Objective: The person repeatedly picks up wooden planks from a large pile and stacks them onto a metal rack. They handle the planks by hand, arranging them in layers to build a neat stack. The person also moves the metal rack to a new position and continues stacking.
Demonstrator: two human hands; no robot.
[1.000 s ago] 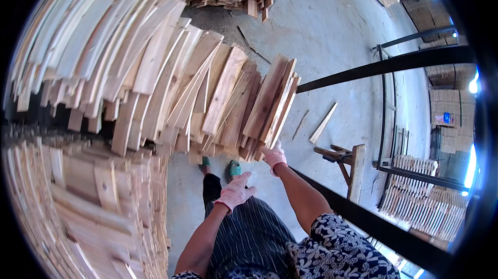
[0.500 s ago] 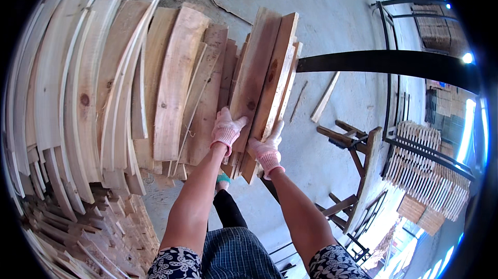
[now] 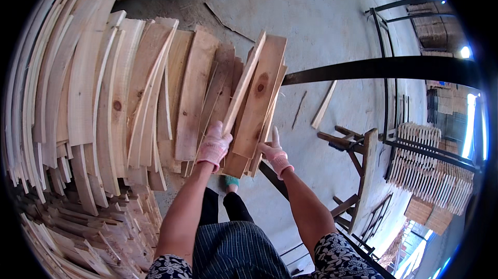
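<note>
My left hand point(image 3: 214, 145), in a pink-cuffed work glove, is closed on the lower end of a narrow wooden board point(image 3: 246, 83). The board is tilted up on its edge, leaning left of a wider plank point(image 3: 261, 89) with a dark knot. That plank lies on top of a short stack of boards. At the stack's lower right side is my gloved right hand point(image 3: 276, 157), its thumb toward the wood and a finger stretched out along the edge. It grips no board that I can see; some of its fingers are hidden.
Many rough planks point(image 3: 122, 97) lie in an overlapping row to the left, above a pile of board ends point(image 3: 98, 227). A black metal bar point(image 3: 373, 69) runs right from the stack. A wooden trestle point(image 3: 363, 175) and slatted stacks point(image 3: 428, 165) stand at right.
My left hand has moved slightly left and tipped a board up on its edge. The knotted plank now shows its broad face. My right hand has slid lower and loosened.
</note>
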